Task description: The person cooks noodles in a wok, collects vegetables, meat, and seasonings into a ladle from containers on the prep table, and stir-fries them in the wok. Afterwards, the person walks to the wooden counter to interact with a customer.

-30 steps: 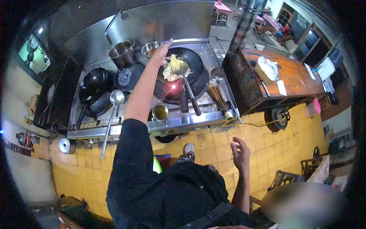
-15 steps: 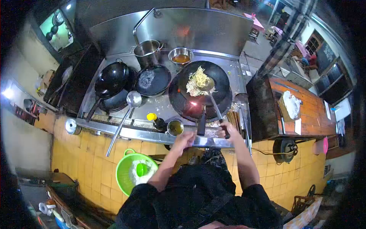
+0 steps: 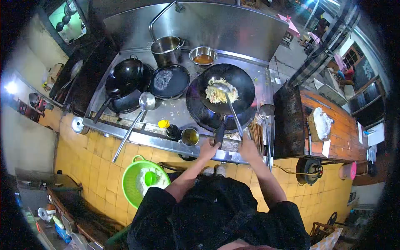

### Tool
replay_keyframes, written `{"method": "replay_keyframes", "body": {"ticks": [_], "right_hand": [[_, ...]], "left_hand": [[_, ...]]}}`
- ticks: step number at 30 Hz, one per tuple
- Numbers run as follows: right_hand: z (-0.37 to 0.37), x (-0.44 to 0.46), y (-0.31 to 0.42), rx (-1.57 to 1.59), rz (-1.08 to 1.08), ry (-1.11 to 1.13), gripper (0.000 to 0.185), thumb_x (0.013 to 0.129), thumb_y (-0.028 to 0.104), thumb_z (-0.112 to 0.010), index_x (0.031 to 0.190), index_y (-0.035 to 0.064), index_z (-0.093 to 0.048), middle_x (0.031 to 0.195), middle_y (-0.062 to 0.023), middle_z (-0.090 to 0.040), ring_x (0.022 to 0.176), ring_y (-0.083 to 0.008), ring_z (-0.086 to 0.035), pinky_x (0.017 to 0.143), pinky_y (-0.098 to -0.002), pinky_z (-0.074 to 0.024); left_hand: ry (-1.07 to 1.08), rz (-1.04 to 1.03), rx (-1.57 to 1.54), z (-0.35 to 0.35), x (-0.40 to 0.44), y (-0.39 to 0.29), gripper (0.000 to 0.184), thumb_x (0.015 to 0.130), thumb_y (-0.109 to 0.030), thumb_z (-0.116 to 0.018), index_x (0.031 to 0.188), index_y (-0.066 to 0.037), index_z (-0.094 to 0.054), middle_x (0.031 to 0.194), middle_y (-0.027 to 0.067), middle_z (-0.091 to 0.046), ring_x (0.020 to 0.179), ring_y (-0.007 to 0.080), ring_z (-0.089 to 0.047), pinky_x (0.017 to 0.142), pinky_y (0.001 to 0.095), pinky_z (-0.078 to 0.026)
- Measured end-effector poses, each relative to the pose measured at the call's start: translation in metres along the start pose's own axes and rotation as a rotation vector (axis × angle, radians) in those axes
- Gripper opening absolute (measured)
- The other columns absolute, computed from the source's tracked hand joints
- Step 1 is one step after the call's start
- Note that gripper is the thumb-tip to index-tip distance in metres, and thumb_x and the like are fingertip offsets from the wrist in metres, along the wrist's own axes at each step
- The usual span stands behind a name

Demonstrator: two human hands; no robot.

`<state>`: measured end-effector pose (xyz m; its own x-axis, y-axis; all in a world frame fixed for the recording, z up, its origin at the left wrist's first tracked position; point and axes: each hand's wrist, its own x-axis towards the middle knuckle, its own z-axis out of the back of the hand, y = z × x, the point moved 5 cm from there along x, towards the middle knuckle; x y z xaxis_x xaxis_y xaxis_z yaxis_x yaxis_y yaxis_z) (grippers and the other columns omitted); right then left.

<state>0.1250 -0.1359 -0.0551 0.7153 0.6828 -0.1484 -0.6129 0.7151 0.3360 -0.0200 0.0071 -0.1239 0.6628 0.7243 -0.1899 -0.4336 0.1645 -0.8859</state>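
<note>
A black wok (image 3: 243, 79) with a long handle (image 3: 219, 132) sits tilted over the burner. Pale noodles (image 3: 212, 95) with small bits mixed in are heaped inside it. My left hand (image 3: 208, 150) is closed around the lower end of the wok handle. In my right hand (image 3: 249, 150) is the grip of a long metal ladle (image 3: 234, 114), whose bowl rests on top of the noodles. Left of the wok handle stand a metal cup of oil (image 3: 190, 136) and a dark bottle with a yellow cap (image 3: 168, 128).
A second ladle (image 3: 133, 127) lies across the stove's front edge. Black pans (image 3: 170, 81), a steel pot (image 3: 166, 51) and a bowl of brown liquid (image 3: 203, 56) stand behind. Bamboo skewers (image 3: 256, 135) and another long-handled utensil (image 3: 267, 125) are on the right. A green basket (image 3: 130, 183) is below left.
My left hand has moved from beside the cup onto the wok handle. The ladle bowl has shifted from the right side of the noodles to over their top, and the noodles are spread lower.
</note>
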Motion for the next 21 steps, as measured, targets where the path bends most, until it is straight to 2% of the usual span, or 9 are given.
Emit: {"method": "replay_keyframes", "body": {"ticks": [2,6,8,9,10,12,14,17,21], "right_hand": [[0.075,-0.016,0.007,0.024,0.041,-0.018,0.042,0.079,0.013,-0.052,0.118,0.0007,-0.044,0.076,-0.0272,-0.060,0.070,-0.0428,-0.059,0.064,-0.0506,-0.0482],[0.108,-0.055,0.007,0.105,0.033,0.017,0.045,0.078,0.012,-0.052,0.120,-0.0010,-0.043,0.077,-0.0261,-0.060,0.070,-0.0420,-0.060,0.065,-0.0499,-0.0486],[0.092,-0.047,0.003,0.171,0.035,0.002,0.045,0.078,0.012,-0.052,0.120,-0.0019,-0.044,0.077,-0.0258,-0.060,0.071,-0.0415,-0.060,0.066,-0.0497,-0.0488],[0.063,-0.029,0.001,0.068,0.046,0.042,0.045,0.078,0.011,-0.050,0.121,-0.0017,-0.044,0.077,-0.0256,-0.061,0.071,-0.0410,-0.060,0.066,-0.0495,-0.0490],[0.044,-0.018,0.000,-0.037,0.055,0.086,0.046,0.078,0.010,-0.049,0.122,-0.0014,-0.045,0.076,-0.0254,-0.061,0.071,-0.0405,-0.060,0.066,-0.0493,-0.0493],[0.042,-0.009,0.014,0.006,0.030,0.062,0.044,0.078,0.010,-0.048,0.120,-0.0001,-0.047,0.077,-0.0250,-0.061,0.073,-0.0401,-0.061,0.067,-0.0489,-0.0494],[0.039,0.010,-0.007,0.021,0.105,0.078,0.041,0.078,0.010,-0.046,0.118,0.0031,-0.051,0.082,-0.0247,-0.061,0.078,-0.0398,-0.061,0.069,-0.0481,-0.0494],[0.157,-0.027,0.005,-0.168,-0.063,0.204,0.046,0.077,0.012,-0.052,0.123,0.0196,-0.049,0.088,-0.0223,-0.062,0.083,-0.0389,-0.060,0.073,-0.0484,-0.0484],[0.195,-0.048,0.020,-0.215,0.032,0.141,0.041,0.079,0.017,-0.055,0.119,0.0166,-0.051,0.084,-0.0236,-0.061,0.084,-0.0405,-0.058,0.075,-0.0487,-0.0471]], "left_hand": [[-0.004,-0.080,0.011,-0.009,0.022,0.005,0.049,0.076,-0.037,-0.066,0.103,0.002,-0.055,0.084,0.0173,-0.062,0.076,0.0294,-0.059,0.064,0.0375,-0.047],[0.447,0.330,-0.054,-0.018,0.019,-0.008,0.055,0.073,-0.037,-0.067,0.106,0.005,-0.055,0.092,0.0186,-0.063,0.081,0.0289,-0.061,0.074,0.0386,-0.047],[0.474,0.430,-0.210,-0.043,0.048,0.031,0.053,0.072,-0.034,-0.068,0.104,0.007,-0.055,0.092,0.0160,-0.064,0.075,0.0261,-0.062,0.072,0.0376,-0.049],[0.467,0.316,-0.227,-0.099,0.102,0.129,0.036,0.076,-0.027,-0.066,0.094,0.003,-0.059,0.084,0.0103,-0.063,0.064,0.0203,-0.061,0.060,0.0330,-0.050],[0.472,0.317,-0.227,-0.096,0.095,0.111,0.036,0.076,-0.027,-0.066,0.094,0.003,-0.059,0.084,0.0103,-0.063,0.064,0.0203,-0.061,0.060,0.0330,-0.050],[0.636,0.552,-0.955,-0.069,0.056,0.011,0.017,0.086,-0.021,-0.057,0.072,-0.011,-0.060,0.064,-0.0009,-0.057,0.056,0.0105,-0.055,0.051,0.0236,-0.043],[0.619,0.556,-0.916,-0.060,0.040,-0.021,0.018,0.086,-0.021,-0.056,0.072,-0.010,-0.055,0.065,0.0005,-0.055,0.056,0.0116,-0.053,0.052,0.0222,-0.043],[0.614,0.541,-1.260,-0.081,0.023,-0.075,0.018,0.085,-0.018,-0.056,0.073,-0.008,-0.050,0.062,0.0024,-0.052,0.054,0.0135,-0.052,0.053,0.0251,-0.046],[0.691,0.731,-1.306,-0.017,-0.042,-0.199,0.016,0.084,-0.017,-0.056,0.076,-0.006,-0.048,0.058,0.0033,-0.049,0.052,0.0165,-0.051,0.052,0.0274,-0.046]]}}
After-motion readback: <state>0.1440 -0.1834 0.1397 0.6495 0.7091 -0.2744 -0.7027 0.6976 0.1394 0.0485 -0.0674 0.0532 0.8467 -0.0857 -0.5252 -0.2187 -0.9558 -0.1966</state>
